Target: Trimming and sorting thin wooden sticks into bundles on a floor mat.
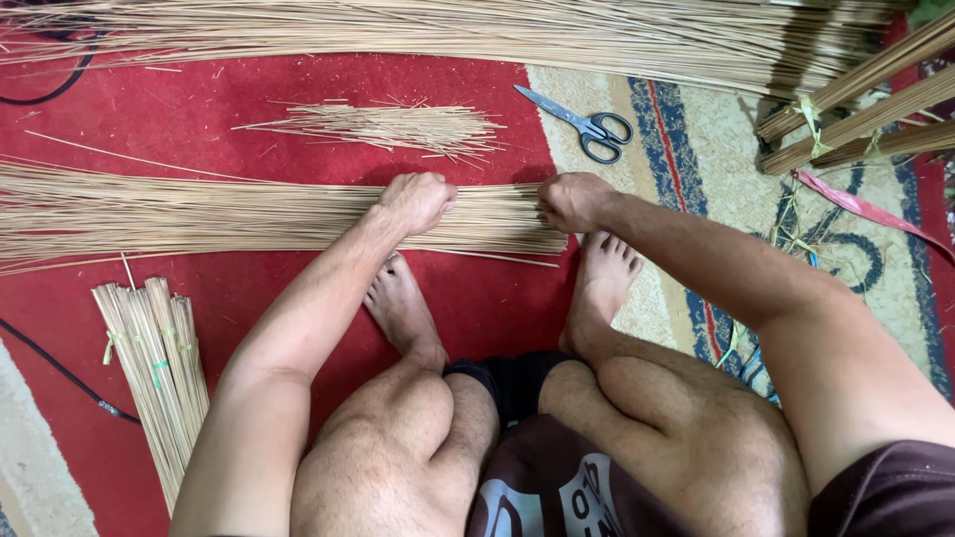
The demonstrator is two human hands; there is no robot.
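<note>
A person sits on the floor with knees drawn up and both bare feet planted on a red patterned carpet (199, 119), so that the work lies just past the toes and within easy reach of both arms. Across the carpet in front of the feet lies a long flat layer of thin pale-tan plant sticks (199, 214), running left to right, its right end stopping just beside the right foot.

The left hand (418, 202) is curled into a loose fist on top of the layer, fingers folded down into the sticks, so it presses or gathers a portion of them; how many it actually grips cannot be told. The right hand (574, 202) is closed at the very end of the layer, knuckles up, pinching the stick tips. With one hand at the ends and the other a little way in, the sticks are held level and their tips kept together.

A small loose pile of short pale stick trimmings (388, 127) lies beyond the hands, apart from the main layer. A pair of grey-handled steel scissors (587, 124) rests on the beige part of the carpet, near the right hand but untouched. A tied bundle of short pale sticks with green bands (154, 368) lies by the left elbow. A wide spread of long sticks (477, 30) crosses the top, and tied bundles of thicker sticks (856, 109) lean in at upper right.
</note>
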